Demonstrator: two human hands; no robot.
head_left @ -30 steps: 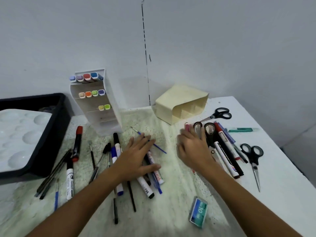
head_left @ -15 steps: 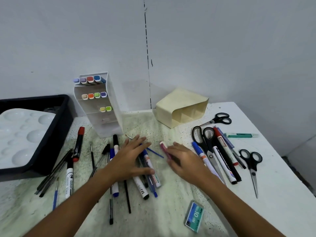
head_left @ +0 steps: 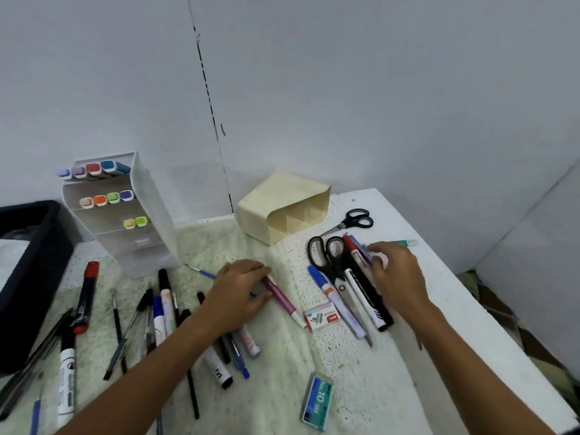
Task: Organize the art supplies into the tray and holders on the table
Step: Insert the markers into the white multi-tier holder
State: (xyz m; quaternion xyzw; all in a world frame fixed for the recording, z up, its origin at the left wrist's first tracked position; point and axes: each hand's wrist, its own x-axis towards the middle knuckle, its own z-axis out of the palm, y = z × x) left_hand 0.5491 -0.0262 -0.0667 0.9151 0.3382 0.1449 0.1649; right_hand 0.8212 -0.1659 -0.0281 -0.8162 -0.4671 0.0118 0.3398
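The white speckled table (head_left: 361, 372) carries everything; at its left edge sits the black plastic tray (head_left: 34, 271), cut off more by the frame than a second ago as the view has shifted. Behind the loose pens stands the white tiered marker holder (head_left: 147, 227) with coloured marker caps showing in three rows, and to its right the cream divided pen holder (head_left: 282, 205) lies on its side, as before.

The left hand (head_left: 238, 296) has come right from the pile of markers and now rests over the upper end of a pink marker with white tips (head_left: 282, 298), fingers loosely bent across it; whether they truly grip it cannot be told. Half a second ago the right hand had this marker.

The right hand (head_left: 398, 277) has gone back to the cluster of black-handled scissors (head_left: 329, 262) and markers, fingers curled over a red-capped black marker (head_left: 361, 274); its hold is unclear.

A small white staple box (head_left: 321, 317), hidden earlier, lies uncovered beside the pink marker, and the green staple box (head_left: 317, 400) stays near the front edge.
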